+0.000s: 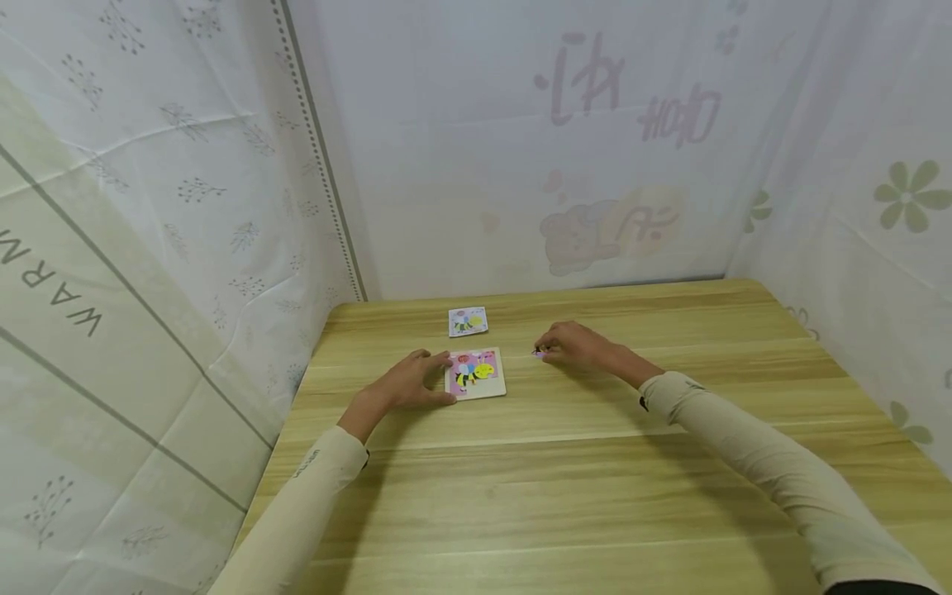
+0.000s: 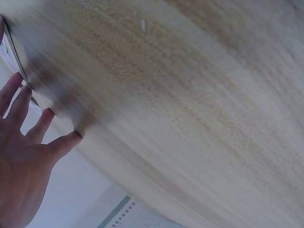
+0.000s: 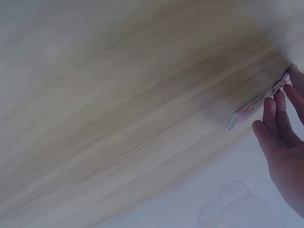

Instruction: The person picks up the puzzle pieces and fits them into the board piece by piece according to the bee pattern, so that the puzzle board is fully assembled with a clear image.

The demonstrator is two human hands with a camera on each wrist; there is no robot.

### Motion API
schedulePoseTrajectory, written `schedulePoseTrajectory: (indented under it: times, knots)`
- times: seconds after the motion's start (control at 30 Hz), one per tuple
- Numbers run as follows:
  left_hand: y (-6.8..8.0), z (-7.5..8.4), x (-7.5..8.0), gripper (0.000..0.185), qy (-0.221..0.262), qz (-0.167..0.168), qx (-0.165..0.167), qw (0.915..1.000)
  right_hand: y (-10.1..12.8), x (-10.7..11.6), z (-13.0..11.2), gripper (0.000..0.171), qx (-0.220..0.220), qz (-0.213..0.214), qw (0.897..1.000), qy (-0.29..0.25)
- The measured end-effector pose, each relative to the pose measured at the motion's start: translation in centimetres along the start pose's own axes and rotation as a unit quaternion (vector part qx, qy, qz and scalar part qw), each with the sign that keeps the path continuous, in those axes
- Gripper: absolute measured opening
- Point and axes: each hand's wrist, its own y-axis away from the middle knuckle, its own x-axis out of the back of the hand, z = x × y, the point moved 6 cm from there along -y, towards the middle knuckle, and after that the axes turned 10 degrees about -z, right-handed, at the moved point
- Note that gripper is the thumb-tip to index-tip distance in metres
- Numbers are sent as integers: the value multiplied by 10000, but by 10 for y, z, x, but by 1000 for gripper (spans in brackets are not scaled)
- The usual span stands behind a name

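A square puzzle board [image 1: 487, 391] with a yellow-and-black bee picture lies on the table. Its lower right part shows bare pale board. At its left side is my left hand [image 1: 407, 382], thumb by the lower corner and forefinger by the upper edge. The left wrist view shows that hand [image 2: 23, 156] with spread, fairly straight fingers, their tips at the board and tabletop. To the right of the board, my right hand [image 1: 576, 343] pinches a small pink-and-dark puzzle piece [image 1: 538, 353] near the table surface. In the right wrist view the piece [image 3: 245, 112] sticks out past the fingertips.
Behind the board lies a small picture card [image 1: 467, 321] with the same bee design. The wood-grain table [image 1: 476, 504] ends at a printed curtain [image 1: 461, 165] at the back, with further curtains at both sides.
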Motion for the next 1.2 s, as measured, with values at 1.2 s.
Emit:
schedulePoseTrajectory:
  times: [1.2]
  knots:
    - [-1,-4,-1,85,35,-9,39,10000,-61,-33,-99,16,1248,-264,9918,-86]
